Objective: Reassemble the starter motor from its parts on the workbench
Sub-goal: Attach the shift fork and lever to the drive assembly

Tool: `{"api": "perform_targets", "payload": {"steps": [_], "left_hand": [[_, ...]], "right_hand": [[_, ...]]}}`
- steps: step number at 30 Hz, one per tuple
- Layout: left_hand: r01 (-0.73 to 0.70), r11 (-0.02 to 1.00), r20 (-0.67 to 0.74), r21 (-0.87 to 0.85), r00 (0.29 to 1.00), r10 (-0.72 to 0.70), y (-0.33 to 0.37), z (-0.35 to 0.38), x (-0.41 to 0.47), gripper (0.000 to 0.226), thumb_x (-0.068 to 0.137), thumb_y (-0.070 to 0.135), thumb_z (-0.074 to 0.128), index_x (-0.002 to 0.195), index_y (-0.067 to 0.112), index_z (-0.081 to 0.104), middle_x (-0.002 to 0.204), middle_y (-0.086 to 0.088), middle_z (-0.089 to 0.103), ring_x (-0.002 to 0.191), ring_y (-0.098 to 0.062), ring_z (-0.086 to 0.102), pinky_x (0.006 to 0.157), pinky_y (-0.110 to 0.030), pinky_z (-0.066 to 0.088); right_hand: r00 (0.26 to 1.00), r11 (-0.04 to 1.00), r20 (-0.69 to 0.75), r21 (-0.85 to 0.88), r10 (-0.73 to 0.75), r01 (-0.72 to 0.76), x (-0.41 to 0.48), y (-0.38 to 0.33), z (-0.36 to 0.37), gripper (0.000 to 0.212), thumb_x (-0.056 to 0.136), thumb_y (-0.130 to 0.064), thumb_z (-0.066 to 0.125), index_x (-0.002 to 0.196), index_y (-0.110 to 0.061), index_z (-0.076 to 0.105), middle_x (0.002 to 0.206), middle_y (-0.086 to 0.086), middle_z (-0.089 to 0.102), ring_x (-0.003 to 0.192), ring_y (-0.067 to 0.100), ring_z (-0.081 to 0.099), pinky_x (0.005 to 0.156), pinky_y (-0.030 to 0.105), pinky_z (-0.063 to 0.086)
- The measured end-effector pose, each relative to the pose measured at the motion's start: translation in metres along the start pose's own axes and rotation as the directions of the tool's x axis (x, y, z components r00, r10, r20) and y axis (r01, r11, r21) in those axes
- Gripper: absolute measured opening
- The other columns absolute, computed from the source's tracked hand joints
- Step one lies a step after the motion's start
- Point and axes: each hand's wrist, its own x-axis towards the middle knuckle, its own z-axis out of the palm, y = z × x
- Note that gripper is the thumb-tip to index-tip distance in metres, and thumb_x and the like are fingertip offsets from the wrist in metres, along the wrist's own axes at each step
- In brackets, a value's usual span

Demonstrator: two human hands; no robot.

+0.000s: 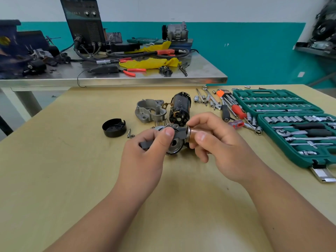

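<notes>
1. The left hand (pixel 145 150) is pinching a dark grey lever (pixel 179 134) between its thumb and curled fingers, in the middle of the frame.
2. The right hand (pixel 220 142) is clasping a copper cylinder (pixel 199 134) with its fingers wrapped round it. The cylinder's ringed end is meeting the right end of the lever.
3. Both parts are being held just above the wooden bench (pixel 72 170). A round metal part (pixel 172 145) is sitting directly behind them, partly hidden by the left fingers.
4. Above centre, a black motor body (pixel 180 108) is leaning beside a grey cast housing (pixel 150 110).
5. Left of centre, a black cap (pixel 114 128) is lying open side up, with a small bolt (pixel 129 133) just to its right.
6. On the right, a green socket case (pixel 294 159) is lying open. Loose wrenches and screwdrivers (pixel 227 106) are lying between it and the motor body.
7. In the upper left, a steel table (pixel 127 80) is carrying cables and cluttered tools.
</notes>
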Motion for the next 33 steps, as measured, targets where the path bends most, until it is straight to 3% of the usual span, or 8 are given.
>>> {"api": "perform_targets", "payload": {"steps": [8, 11, 13, 16, 21, 24, 29, 33], "left_hand": [[-0.03, 0.998, -0.083, -0.048, 0.996, 0.026, 0.001, 0.002, -0.003, 0.042, 0.082, 0.049, 0.068, 0.058, 0.018, 0.055, 0.048, 0.015, 0.038, 0.047, -0.002, 0.033, 0.044, -0.01, 0.027], [-0.137, 0.991, -0.086, 0.006, 0.987, 0.137, 0.0, -0.001, -0.004, 0.032, 0.084, 0.047, 0.067, 0.06, 0.028, 0.058, 0.051, 0.018, 0.045, 0.049, 0.0, 0.04, 0.047, -0.008, 0.027], [-0.238, 0.965, -0.07, 0.112, 0.967, 0.246, 0.0, -0.004, -0.002, 0.027, 0.082, 0.051, 0.063, 0.066, 0.03, 0.061, 0.06, 0.018, 0.053, 0.058, 0.0, 0.046, 0.054, -0.009, 0.031], [-0.42, 0.862, 0.02, 0.284, 0.901, 0.433, 0.002, -0.008, 0.001, 0.014, 0.083, 0.045, 0.062, 0.073, 0.036, 0.057, 0.068, 0.018, 0.051, 0.068, 0.002, 0.048, 0.062, -0.009, 0.032], [-0.579, 0.725, 0.15, 0.372, 0.809, 0.568, 0.002, -0.015, 0.006, 0.03, 0.086, 0.039, 0.063, 0.076, 0.011, 0.063, 0.073, 0.011, 0.048, 0.069, 0.0, 0.041, 0.062, -0.011, 0.033], [-0.644, 0.662, 0.226, 0.384, 0.76, 0.609, 0.004, -0.02, 0.009, 0.031, 0.085, 0.036, 0.064, 0.077, 0.006, 0.065, 0.075, 0.013, 0.047, 0.07, -0.001, 0.039, 0.063, -0.016, 0.034], [-0.677, 0.616, 0.285, 0.402, 0.732, 0.619, 0.005, -0.025, 0.012, 0.031, 0.085, 0.037, 0.064, 0.08, 0.006, 0.068, 0.077, 0.011, 0.046, 0.071, -0.003, 0.039, 0.062, -0.023, 0.036], [-0.684, 0.611, 0.293, 0.398, 0.726, 0.622, 0.005, -0.026, 0.012, 0.031, 0.084, 0.037, 0.065, 0.08, 0.007, 0.069, 0.079, 0.016, 0.045, 0.07, -0.003, 0.039, 0.061, -0.026, 0.036]], "right_hand": [[0.999, 0.998, 0.005, -0.038, 0.054, -0.054, -0.001, 0.001, 0.008, 0.026, 0.089, -0.029, 0.043, 0.111, -0.036, 0.054, 0.073, -0.012, 0.064, 0.058, 0.013, 0.053, 0.063, 0.021, 0.045], [0.998, 0.995, 0.058, -0.089, 0.039, -0.034, -0.003, -0.002, 0.005, 0.03, 0.09, -0.028, 0.045, 0.115, -0.039, 0.055, 0.071, -0.014, 0.064, 0.064, 0.015, 0.056, 0.066, 0.023, 0.047], [0.994, 0.986, 0.1, -0.166, 0.042, -0.025, -0.004, -0.004, 0.002, 0.032, 0.089, -0.027, 0.05, 0.115, -0.045, 0.056, 0.079, -0.021, 0.064, 0.069, 0.006, 0.057, 0.066, 0.021, 0.048], [0.992, 0.946, 0.112, -0.325, 0.057, -0.017, -0.003, -0.005, -0.001, 0.036, 0.084, -0.032, 0.057, 0.111, -0.055, 0.052, 0.095, -0.026, 0.063, 0.085, 0.003, 0.06, 0.072, 0.021, 0.049], [0.996, 0.922, 0.083, -0.387, 0.033, 0.001, -0.002, -0.005, -0.003, 0.037, 0.08, -0.034, 0.062, 0.106, -0.058, 0.053, 0.1, -0.025, 0.063, 0.093, 0.005, 0.061, 0.078, 0.026, 0.05], [0.997, 0.924, 0.076, -0.383, 0.014, 0.016, -0.002, -0.004, -0.006, 0.039, 0.078, -0.033, 0.065, 0.107, -0.058, 0.055, 0.102, -0.023, 0.064, 0.095, 0.007, 0.062, 0.082, 0.031, 0.052], [0.996, 0.91, 0.076, -0.408, -0.053, 0.08, -0.003, -0.007, -0.009, 0.042, 0.077, -0.027, 0.067, 0.102, -0.059, 0.058, 0.103, -0.029, 0.062, 0.099, 0.0, 0.06, 0.08, 0.01, 0.043], [0.993, 0.908, 0.078, -0.403, -0.088, 0.112, -0.004, -0.009, -0.009, 0.041, 0.077, -0.021, 0.068, 0.104, -0.05, 0.059, 0.102, -0.03, 0.062, 0.098, -0.002, 0.059, 0.081, 0.006, 0.04]]}}
